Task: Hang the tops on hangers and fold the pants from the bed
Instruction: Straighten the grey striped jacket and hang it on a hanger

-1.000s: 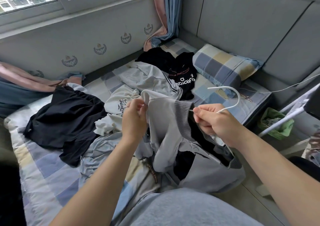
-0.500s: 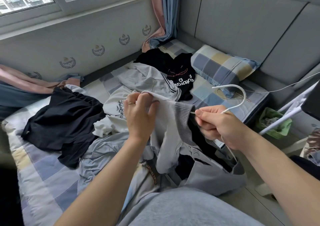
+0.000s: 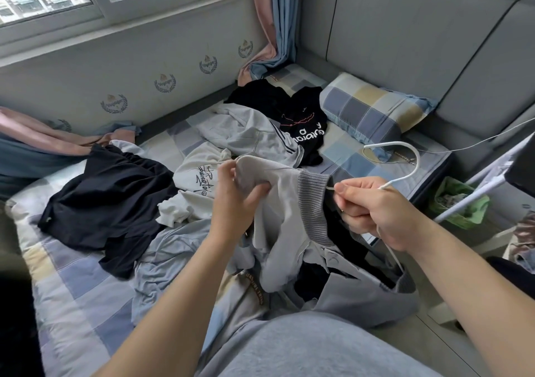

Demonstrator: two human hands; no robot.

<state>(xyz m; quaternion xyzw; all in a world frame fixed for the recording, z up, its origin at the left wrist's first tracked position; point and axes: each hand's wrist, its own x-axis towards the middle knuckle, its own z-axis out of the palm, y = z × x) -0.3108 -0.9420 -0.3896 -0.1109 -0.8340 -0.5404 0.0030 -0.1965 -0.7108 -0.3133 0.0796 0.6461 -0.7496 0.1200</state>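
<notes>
Bed (image 3: 72,304): left hand (image 3: 234,203) pinches top (image 3: 286,203), right hand (image 3: 373,208) hanger (image 3: 385,144).

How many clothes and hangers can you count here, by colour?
Black: 2, left heap, printed tee.
Pale grey or white: 3, striped jacket, script tee, held jacket.
Light blue: 1, crumpled garment.
White hanger: 1.
Total: 7.

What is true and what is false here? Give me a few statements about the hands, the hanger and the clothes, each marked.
1. The right hand grips a white hanger. True.
2. The left hand holds nothing. False: it pinches the grey top.
3. The pillow lies on the floor. False: it lies on the bed.
4. A black shirt with white lettering lies on the bed. True.
</notes>
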